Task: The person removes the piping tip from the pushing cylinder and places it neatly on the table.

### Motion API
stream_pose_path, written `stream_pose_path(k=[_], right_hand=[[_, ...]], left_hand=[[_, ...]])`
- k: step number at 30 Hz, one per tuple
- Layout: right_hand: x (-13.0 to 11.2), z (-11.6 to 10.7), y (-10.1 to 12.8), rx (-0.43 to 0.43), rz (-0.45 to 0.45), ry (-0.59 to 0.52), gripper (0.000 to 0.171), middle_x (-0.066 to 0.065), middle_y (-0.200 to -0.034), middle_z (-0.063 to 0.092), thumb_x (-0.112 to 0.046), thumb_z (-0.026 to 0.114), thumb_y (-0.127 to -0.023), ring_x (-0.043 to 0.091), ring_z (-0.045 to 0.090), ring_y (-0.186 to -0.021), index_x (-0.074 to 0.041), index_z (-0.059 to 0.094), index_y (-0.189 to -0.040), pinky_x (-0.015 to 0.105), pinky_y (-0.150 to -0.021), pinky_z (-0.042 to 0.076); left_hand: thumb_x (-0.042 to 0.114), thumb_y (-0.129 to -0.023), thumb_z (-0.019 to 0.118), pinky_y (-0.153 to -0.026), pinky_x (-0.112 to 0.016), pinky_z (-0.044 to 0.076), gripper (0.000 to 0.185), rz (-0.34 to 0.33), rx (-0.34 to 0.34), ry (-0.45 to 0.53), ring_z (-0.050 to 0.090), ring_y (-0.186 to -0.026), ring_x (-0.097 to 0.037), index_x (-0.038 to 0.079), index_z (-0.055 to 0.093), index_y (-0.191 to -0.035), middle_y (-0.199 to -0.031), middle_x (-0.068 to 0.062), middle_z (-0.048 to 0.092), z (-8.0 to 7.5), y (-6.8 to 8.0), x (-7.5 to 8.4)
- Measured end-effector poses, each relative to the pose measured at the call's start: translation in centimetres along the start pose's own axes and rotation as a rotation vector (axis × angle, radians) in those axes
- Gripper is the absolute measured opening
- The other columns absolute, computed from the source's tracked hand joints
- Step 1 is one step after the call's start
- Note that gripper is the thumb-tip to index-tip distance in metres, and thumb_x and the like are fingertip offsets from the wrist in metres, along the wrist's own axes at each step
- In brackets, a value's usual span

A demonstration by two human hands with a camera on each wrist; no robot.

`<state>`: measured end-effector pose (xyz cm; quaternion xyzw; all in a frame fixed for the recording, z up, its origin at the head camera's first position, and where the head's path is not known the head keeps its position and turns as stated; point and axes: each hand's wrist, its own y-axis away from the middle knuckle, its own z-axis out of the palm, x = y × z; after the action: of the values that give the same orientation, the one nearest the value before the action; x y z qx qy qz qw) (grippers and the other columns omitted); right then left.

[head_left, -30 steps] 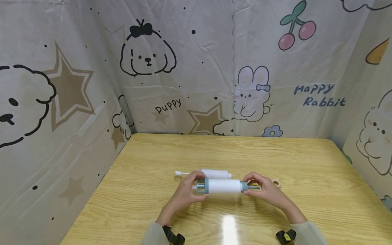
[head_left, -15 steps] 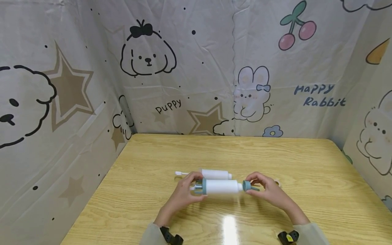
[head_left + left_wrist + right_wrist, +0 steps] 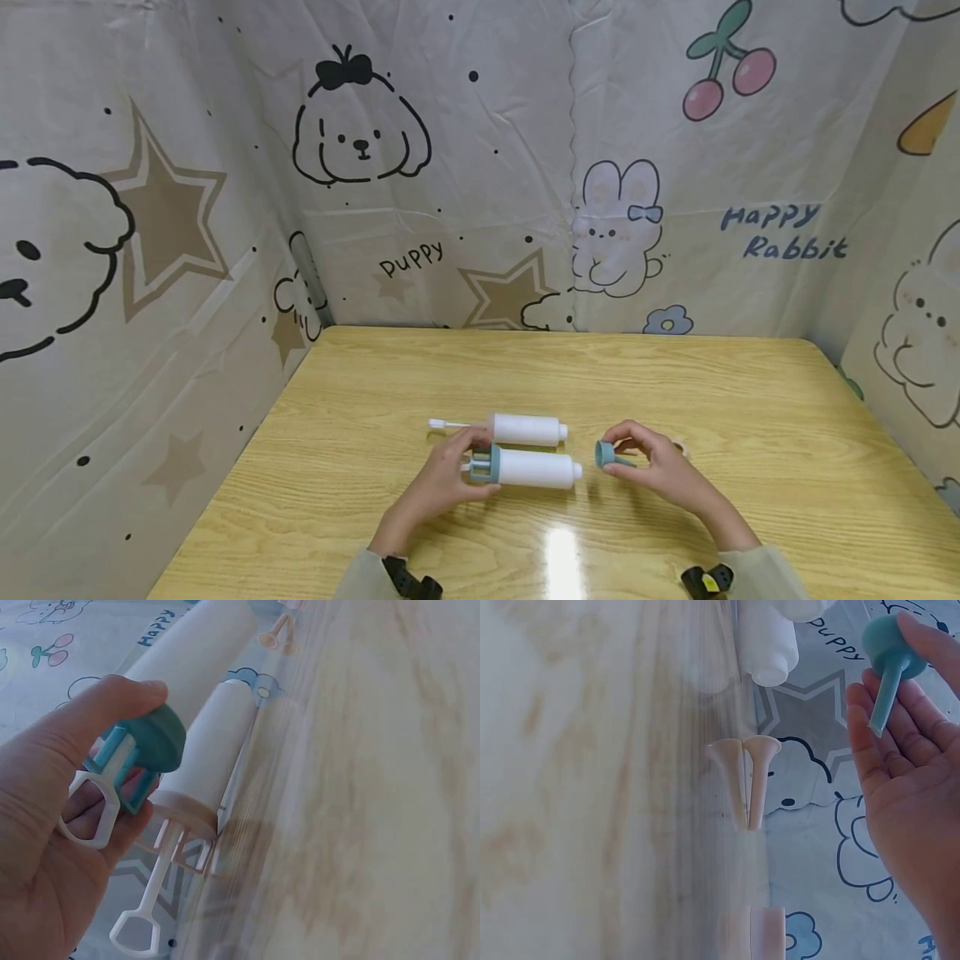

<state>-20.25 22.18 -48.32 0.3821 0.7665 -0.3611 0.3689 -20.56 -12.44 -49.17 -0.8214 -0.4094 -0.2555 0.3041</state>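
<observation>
Left hand (image 3: pixel 438 487) curled round the teal plunger end of a white syringe-like tube (image 3: pixel 536 468), thumb over the teal collar (image 3: pixel 154 739), fingers through the white ring handle; firm, closed hold. Tube lying roughly level just above the wooden table (image 3: pixel 750 400), bare neck pointing toward the right hand, whether touching the tabletop cannot be told.

Right hand (image 3: pixel 656 467) pinching a teal nozzle tip (image 3: pixel 609 455) between thumb and fingertips, wide cap end facing the tube, thin stem lying across the palm (image 3: pixel 889 690). Nozzle clear of the tube neck, a small gap between them.

Second white tube (image 3: pixel 525 428) flat on the table just behind the held one, parallel to it, white plunger rod (image 3: pixel 446 424) sticking out to the left. Cream nozzle (image 3: pixel 757 780) standing on its narrow end in the right wrist view, mirrored in the glossy tabletop. Small pale ring-shaped piece (image 3: pixel 678 448) just beyond the right hand, mostly hidden.

Cartoon-print curtain (image 3: pixel 480 167) on three sides of the table: puppies, rabbits, stars, cherries.
</observation>
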Motion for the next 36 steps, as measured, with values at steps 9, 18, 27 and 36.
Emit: stream_pose_path(k=[9, 18, 27, 36], right_hand=[[0.1, 0.0, 0.0, -0.003, -0.004, 0.01, 0.025, 0.003, -0.11, 0.063, -0.011, 0.069, -0.09, 0.0, 0.06, -0.099, -0.013, 0.06, -0.114, 0.023, -0.088, 0.054], [0.3, -0.1, 0.1, -0.002, 0.002, 0.009, 0.025, 0.003, -0.108, 0.064, -0.011, 0.069, -0.091, 0.0, 0.06, -0.098, -0.012, 0.061, -0.114, 0.023, -0.087, 0.054], [0.1, -0.1, 0.1, -0.007, 0.005, 0.02, 0.024, 0.004, -0.108, 0.064, -0.011, 0.069, -0.091, 0.0, 0.06, -0.099, -0.011, 0.061, -0.113, 0.023, -0.087, 0.054], [0.2, 0.0, 0.1, -0.017, 0.004, 0.029, 0.023, 0.006, -0.109, 0.064, -0.011, 0.068, -0.091, 0.0, 0.059, -0.099, -0.011, 0.061, -0.113, 0.023, -0.087, 0.053]], left_hand=[[0.02, -0.077, 0.084, -0.095, -0.033, 0.056, 0.051, -0.045, -0.058, 0.002, 0.062, -0.109, -0.018, 0.013, 0.054, -0.117, -0.117, 0.001, 0.059, 0.0, 0.1, -0.1], [0.024, -0.077, 0.083, -0.094, -0.035, 0.055, 0.051, -0.066, -0.079, -0.002, 0.061, -0.108, -0.018, 0.012, 0.055, -0.118, -0.115, 0.001, 0.06, 0.0, 0.2, -0.5], [0.024, -0.078, 0.083, -0.092, -0.034, 0.055, 0.051, -0.093, -0.104, -0.005, 0.06, -0.108, -0.019, 0.012, 0.054, -0.119, -0.116, 0.001, 0.059, 0.0, 0.2, -0.9], [0.023, -0.078, 0.083, -0.093, -0.034, 0.055, 0.052, -0.098, -0.118, 0.006, 0.06, -0.109, -0.02, 0.012, 0.054, -0.119, -0.115, 0.0, 0.058, 0.1, 0.3, -1.4]])
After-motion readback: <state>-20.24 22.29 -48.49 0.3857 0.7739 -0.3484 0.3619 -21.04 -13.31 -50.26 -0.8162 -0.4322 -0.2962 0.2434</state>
